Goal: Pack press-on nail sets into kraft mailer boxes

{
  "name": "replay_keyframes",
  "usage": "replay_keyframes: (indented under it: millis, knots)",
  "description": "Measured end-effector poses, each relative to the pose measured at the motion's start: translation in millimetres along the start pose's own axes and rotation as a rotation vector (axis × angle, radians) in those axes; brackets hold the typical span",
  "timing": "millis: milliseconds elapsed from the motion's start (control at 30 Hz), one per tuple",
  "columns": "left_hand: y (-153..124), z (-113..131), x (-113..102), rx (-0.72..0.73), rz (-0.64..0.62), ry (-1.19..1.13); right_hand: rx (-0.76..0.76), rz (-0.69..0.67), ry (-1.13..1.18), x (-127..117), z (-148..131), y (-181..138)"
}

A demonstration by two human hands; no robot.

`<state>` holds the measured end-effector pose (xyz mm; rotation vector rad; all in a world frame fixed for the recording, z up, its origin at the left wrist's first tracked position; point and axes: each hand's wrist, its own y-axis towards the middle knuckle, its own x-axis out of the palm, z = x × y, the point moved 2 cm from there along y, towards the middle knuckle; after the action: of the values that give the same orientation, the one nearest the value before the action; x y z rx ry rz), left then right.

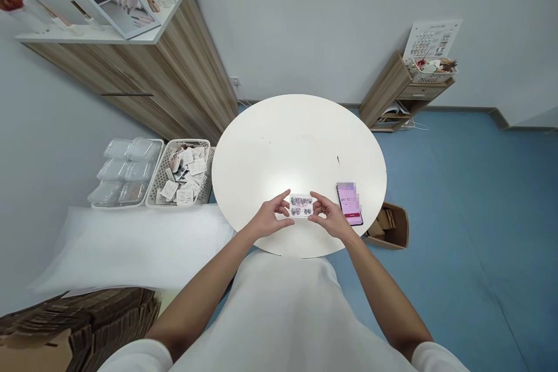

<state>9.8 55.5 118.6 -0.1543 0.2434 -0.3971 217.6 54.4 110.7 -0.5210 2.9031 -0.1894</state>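
A small white card set with several dark, patterned pieces in rows is held just above the near part of a round white table. My left hand pinches the card's left end with thumb and fingers. On the card's right end my right hand pinches the same way. A phone with a pink lit screen lies flat on the table just right of my right hand.
Two white baskets stand left of the table: one full of small packets, the other holding clear plastic boxes. A wooden cabinet stands behind them. An open cardboard box sits on the blue floor at the right. Flattened cardboard lies at the lower left.
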Motion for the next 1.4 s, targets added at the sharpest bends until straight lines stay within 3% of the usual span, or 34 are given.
replay_keyframes:
  millis: [167,567,767,967,1167,1400]
  knots:
    - [4.1,0.0,3.9,0.056,-0.011,0.148,-0.04,-0.066,-0.024,-3.8,1.9,0.8]
    - [4.2,-11.2,11.4,0.021,0.012,0.177,-0.022,-0.125,-0.074,-9.5,14.7,9.3]
    - [-1.8,-23.2,7.2,0.007,0.071,0.212,-0.01,-0.231,-0.075,-2.2,23.0,22.6]
    - [-11.1,-47.2,-22.9,-0.006,0.175,0.238,-0.003,-0.295,-0.133,32.0,24.1,55.5]
    - [-10.5,-72.8,-71.5,0.011,0.283,0.231,-0.009,-0.274,-0.236,80.0,14.3,98.6]
    - [-9.2,-111.0,-129.6,-0.113,0.418,0.21,0.055,-0.257,-0.334,142.7,15.0,149.9]
